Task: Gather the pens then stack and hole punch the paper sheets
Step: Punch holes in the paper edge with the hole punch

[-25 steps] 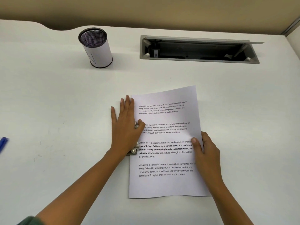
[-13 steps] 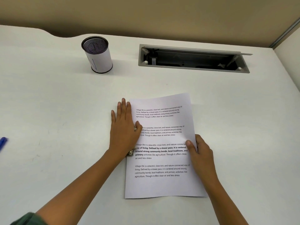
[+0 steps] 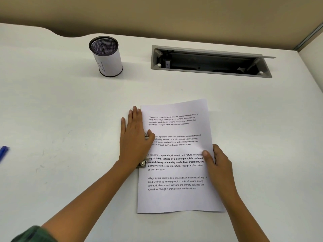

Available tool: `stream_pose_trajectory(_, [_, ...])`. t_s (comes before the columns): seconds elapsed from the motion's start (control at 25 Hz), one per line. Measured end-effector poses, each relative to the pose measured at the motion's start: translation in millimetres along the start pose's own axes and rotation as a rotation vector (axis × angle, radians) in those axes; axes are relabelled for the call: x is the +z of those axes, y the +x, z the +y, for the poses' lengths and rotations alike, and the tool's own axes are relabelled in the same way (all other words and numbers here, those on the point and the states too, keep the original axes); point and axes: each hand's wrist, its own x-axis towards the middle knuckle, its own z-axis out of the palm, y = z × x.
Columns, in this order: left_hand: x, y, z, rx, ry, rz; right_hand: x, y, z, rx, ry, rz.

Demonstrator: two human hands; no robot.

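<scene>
A stack of printed paper sheets (image 3: 176, 198) lies on the white desk in front of me. My left hand (image 3: 134, 142) lies flat with straight fingers on top of a metal hole punch (image 3: 142, 164) at the sheets' left edge; only small bits of the punch show under the palm. My right hand (image 3: 218, 165) grips the right edge of the sheets, thumb on top and fingers curled beneath. A blue pen (image 3: 3, 152) pokes in at the far left edge of the view.
A mesh pen cup (image 3: 106, 56) wrapped in white paper stands at the back left. An open cable tray slot (image 3: 209, 62) is cut into the desk at the back right. A partition wall runs behind the desk.
Both hands keep their places on the punch and the sheets. The view has shifted slightly, so the paper sits a little lower and further left in the frame.
</scene>
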Motion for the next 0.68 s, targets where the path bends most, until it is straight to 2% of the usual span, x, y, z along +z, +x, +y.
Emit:
stream_pose_trajectory(0.16, [0,-2,5,-0.026,0.147,0.049,0,1,-1,-0.002,-0.011,-0.004])
stream_pose_trajectory(0.36, [3,1,-1,-0.013,0.037,0.008,0,2,-1,0.008,-0.013,-0.006])
stream_pose_trajectory(0.68, [4,1,-5,-0.006,0.01,0.011,0,1,-1,0.01,-0.012,0.0])
